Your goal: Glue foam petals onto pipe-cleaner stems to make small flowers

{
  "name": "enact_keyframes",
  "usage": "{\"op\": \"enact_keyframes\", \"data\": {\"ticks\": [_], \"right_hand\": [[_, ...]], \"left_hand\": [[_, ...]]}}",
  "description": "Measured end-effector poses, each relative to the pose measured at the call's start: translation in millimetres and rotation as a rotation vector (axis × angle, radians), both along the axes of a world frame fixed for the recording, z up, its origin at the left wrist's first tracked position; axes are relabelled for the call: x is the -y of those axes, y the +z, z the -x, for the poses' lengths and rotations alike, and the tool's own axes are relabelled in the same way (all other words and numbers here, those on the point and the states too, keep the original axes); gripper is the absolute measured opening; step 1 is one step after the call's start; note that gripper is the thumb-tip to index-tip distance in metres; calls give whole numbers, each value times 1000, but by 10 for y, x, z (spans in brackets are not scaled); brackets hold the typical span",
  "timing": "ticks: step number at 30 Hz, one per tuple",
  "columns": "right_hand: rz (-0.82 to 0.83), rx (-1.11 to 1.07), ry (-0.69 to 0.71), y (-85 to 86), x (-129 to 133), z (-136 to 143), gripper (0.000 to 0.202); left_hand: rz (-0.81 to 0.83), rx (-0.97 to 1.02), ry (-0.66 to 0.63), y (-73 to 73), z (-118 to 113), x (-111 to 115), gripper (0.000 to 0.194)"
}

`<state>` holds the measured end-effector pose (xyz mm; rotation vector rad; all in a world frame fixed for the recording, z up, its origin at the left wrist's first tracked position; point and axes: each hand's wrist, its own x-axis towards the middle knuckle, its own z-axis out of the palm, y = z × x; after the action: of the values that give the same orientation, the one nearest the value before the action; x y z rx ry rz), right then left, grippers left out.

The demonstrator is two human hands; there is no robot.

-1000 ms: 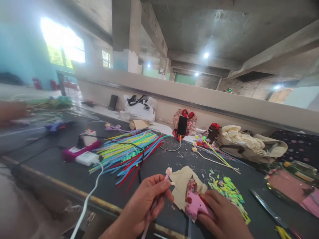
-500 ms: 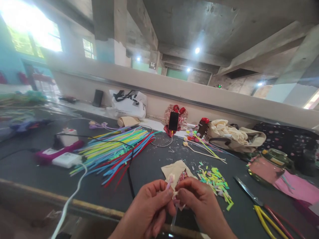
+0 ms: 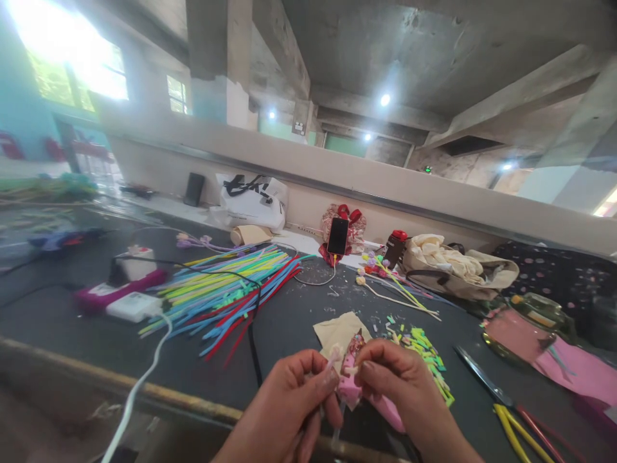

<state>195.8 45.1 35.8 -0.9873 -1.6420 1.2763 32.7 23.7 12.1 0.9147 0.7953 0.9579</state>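
Near the table's front edge, my left hand (image 3: pixel 301 395) pinches a small pale pink-white flower-like piece (image 3: pixel 336 352) on a thin stem. Just right of it, my right hand (image 3: pixel 398 379) pinches a small cream piece (image 3: pixel 351 370) between thumb and finger. Between and behind the hands a pink glue gun (image 3: pixel 351 386) with a glittery, dark-tipped front lies over a beige paper sheet (image 3: pixel 332 331). Its pink handle runs under my right hand. Cut green and yellow bits (image 3: pixel 424 350) are heaped to the right of my right hand.
Coloured pipe-cleaner stems (image 3: pixel 231 283) lie at left, crossed by a black cable. Yellow-red-handled scissors (image 3: pixel 501 399) and a glass jar (image 3: pixel 537 315) are at right. A phone (image 3: pixel 337 236), bags and finished stems (image 3: pixel 400 289) stand or lie behind.
My hands have come slightly apart, with my right hand a little further right. More of the pink glue gun shows between and below them. The whole view has shifted slightly.
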Motion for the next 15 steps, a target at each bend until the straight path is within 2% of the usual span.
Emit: {"op": "enact_keyframes", "data": {"ticks": [6, 11, 15], "right_hand": [[-329, 236, 29, 182, -8, -66, 11], [-381, 303, 23, 183, 11, 6, 11], [-417, 350, 20, 105, -30, 14, 9]], "left_hand": [[-148, -221, 69, -97, -12, -55, 23], [-203, -464, 141, -7, -32, -23, 24], [-247, -555, 151, -1, -26, -4, 28]]}}
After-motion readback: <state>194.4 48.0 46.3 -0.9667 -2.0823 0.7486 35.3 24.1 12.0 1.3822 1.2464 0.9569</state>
